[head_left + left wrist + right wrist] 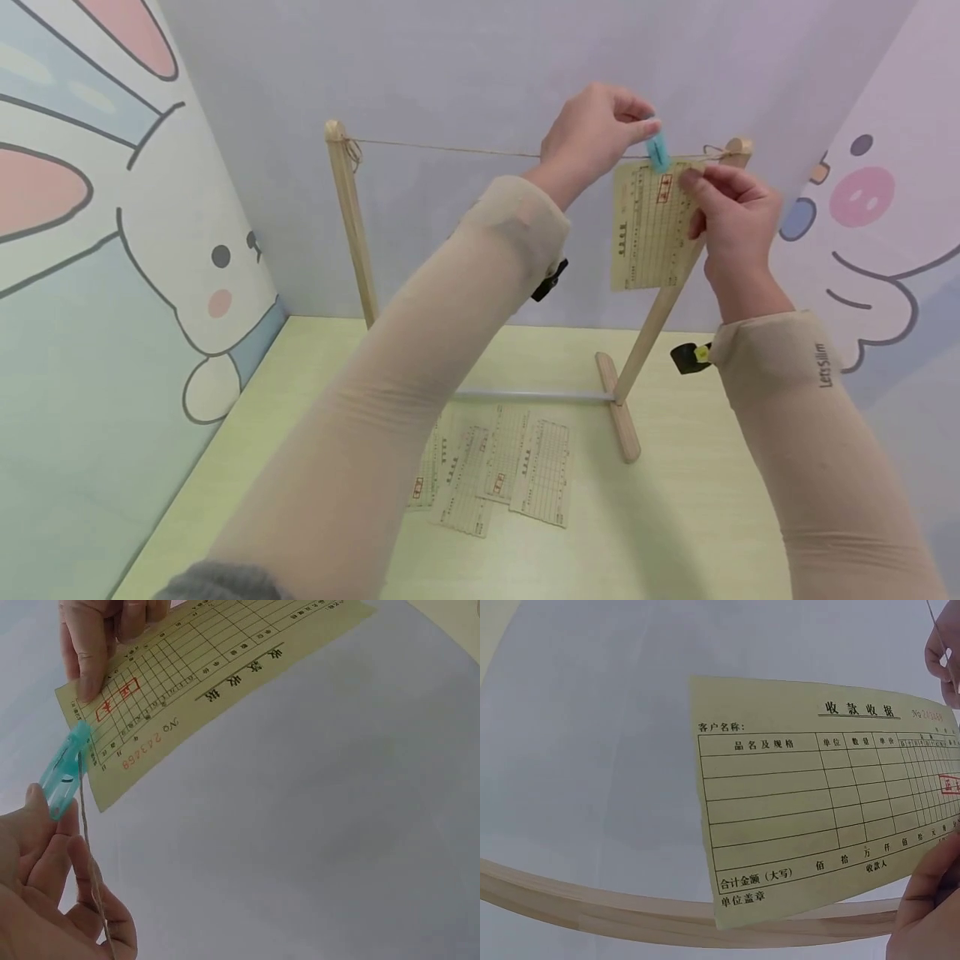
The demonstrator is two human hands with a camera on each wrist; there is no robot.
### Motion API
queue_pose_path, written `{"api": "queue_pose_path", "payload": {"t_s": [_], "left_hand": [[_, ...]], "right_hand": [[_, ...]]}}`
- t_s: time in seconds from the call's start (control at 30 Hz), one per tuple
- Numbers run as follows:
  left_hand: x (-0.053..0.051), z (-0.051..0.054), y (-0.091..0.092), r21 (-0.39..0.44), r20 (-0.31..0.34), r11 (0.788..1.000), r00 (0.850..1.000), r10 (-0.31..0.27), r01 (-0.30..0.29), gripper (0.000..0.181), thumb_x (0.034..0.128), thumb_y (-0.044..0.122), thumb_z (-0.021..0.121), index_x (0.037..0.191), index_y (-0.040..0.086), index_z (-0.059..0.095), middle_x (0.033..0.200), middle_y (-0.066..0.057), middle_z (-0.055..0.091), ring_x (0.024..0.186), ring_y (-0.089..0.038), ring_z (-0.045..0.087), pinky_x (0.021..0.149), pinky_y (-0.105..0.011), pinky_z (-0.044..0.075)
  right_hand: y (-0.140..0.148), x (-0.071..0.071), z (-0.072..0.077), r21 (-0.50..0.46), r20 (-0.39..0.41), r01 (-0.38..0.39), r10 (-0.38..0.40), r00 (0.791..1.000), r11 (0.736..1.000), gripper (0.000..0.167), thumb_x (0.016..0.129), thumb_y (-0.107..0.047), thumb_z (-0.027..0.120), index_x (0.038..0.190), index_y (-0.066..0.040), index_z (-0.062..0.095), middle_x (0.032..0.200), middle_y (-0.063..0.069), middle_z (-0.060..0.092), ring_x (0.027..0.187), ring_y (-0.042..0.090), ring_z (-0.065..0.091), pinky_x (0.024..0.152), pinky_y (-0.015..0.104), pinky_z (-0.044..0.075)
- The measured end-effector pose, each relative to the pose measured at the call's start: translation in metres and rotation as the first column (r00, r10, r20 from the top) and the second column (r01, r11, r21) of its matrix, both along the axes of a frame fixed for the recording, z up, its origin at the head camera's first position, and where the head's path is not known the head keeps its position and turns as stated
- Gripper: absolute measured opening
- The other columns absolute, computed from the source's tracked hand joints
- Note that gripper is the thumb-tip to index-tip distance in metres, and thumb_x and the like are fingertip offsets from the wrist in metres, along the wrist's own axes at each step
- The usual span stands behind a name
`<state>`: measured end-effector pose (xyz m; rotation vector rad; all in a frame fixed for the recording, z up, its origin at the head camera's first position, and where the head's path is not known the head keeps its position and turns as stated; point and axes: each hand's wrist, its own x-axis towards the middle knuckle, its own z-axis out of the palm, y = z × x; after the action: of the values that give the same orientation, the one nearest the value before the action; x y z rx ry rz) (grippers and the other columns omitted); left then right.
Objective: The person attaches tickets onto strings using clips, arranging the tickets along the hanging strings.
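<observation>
Against the twine hangs a yellowish printed receipt slip, turned sideways, near the right post. My left hand pinches the handle end of a translucent blue clothespin. In the left wrist view the tip of the clothespin is over the slip's edge and the twine; whether it bites on both is hard to tell. My right hand holds the slip by its side near the top corner, thumb and fingers pinching it. The right wrist view shows the slip's printed table and red stamp.
Two wooden posts carry the twine, tied at their tops. A pale crossbar joins them low down, and a wooden foot stands at right. Several similar slips lie overlapping on the light table. Cartoon-printed walls surround it.
</observation>
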<state>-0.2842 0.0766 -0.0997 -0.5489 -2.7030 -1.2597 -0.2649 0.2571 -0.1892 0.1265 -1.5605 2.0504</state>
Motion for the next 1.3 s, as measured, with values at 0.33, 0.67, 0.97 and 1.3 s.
{"api": "queue_pose_path", "payload": {"t_s": [0.33,0.67,0.97,1.3], "left_hand": [[0.0008,-0.0033,0.0024,-0.061,-0.019,0.998,1.0,-0.005,0.003,0.04,0.096,0.047,0.059,0.135,0.037,0.059,0.134,0.022,0.059,0.123,0.006,0.052,0.1,-0.017,0.042],[0.0004,-0.0072,-0.0004,-0.147,-0.091,0.989,0.996,-0.009,-0.004,0.047,0.0974,0.052,0.054,0.142,0.037,0.051,0.14,0.021,0.055,0.126,0.004,0.05,0.101,-0.02,0.04],[0.0003,-0.0093,-0.0026,-0.188,-0.111,0.982,0.994,-0.01,-0.011,0.049,0.0975,0.054,0.053,0.143,0.037,0.049,0.139,0.021,0.056,0.127,0.005,0.05,0.108,-0.026,0.036],[0.0013,-0.0099,-0.0035,-0.152,-0.103,0.988,0.994,-0.041,0.025,0.051,0.096,0.052,0.057,0.144,0.036,0.049,0.136,0.019,0.06,0.122,0.003,0.055,0.107,-0.024,0.038]], "right_hand": [[-0.0036,0.0006,-0.0006,-0.026,-0.017,0.008,-0.008,1.0,1.0,0.026,0.073,-0.013,0.088,0.095,-0.004,0.077,0.08,0.002,0.074,0.041,0.011,0.046,0.041,0.017,0.042],[-0.0052,0.0002,0.0006,-0.022,-0.011,0.002,-0.003,1.0,1.0,0.025,0.073,-0.012,0.087,0.095,-0.004,0.077,0.082,0.002,0.075,0.041,0.011,0.047,0.041,0.018,0.042],[-0.0069,0.0021,-0.0016,-0.017,0.006,-0.021,0.021,1.0,1.0,0.028,0.073,-0.012,0.088,0.098,-0.005,0.077,0.084,0.001,0.076,0.04,0.012,0.046,0.039,0.019,0.04],[-0.0071,0.0015,-0.0032,-0.019,-0.002,-0.044,0.043,0.999,0.999,0.03,0.072,-0.011,0.088,0.099,-0.005,0.076,0.084,0.001,0.077,0.038,0.012,0.047,0.038,0.019,0.039]]}}
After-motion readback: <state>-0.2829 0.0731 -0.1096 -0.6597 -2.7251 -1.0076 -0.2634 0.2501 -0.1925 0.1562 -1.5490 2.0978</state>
